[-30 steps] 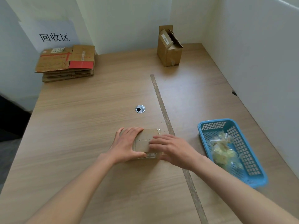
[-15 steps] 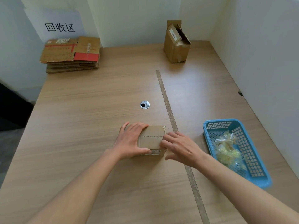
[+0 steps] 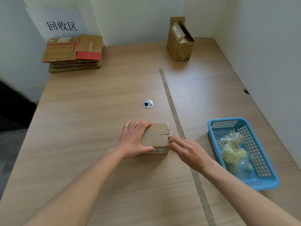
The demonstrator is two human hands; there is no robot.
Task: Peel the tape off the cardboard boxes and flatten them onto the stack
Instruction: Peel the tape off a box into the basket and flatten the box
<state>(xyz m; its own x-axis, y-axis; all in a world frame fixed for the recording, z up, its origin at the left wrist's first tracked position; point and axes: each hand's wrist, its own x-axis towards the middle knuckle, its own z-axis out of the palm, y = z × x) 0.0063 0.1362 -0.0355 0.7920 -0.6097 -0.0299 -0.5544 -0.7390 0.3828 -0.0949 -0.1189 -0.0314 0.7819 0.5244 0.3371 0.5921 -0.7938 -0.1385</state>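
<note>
A small cardboard box [image 3: 157, 138] sits near the middle of the table [image 3: 91, 111], just left of the strip [image 3: 172, 105] running near to far. The left hand [image 3: 134, 141] grips the box's left side, fingers over the top and thumb along the near face; the right hand [image 3: 187, 150] pinches at its right edge, where clear tape [image 3: 169, 130] shows. The stack of flattened boxes [image 3: 73, 53] lies far left, an open box [image 3: 180, 40] far right, and a blue basket [image 3: 241, 152] of crumpled tape near right.

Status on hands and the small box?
Left hand grips small box. Right hand picking at tape on its right edge. Box still closed. Nothing in the way.
</note>
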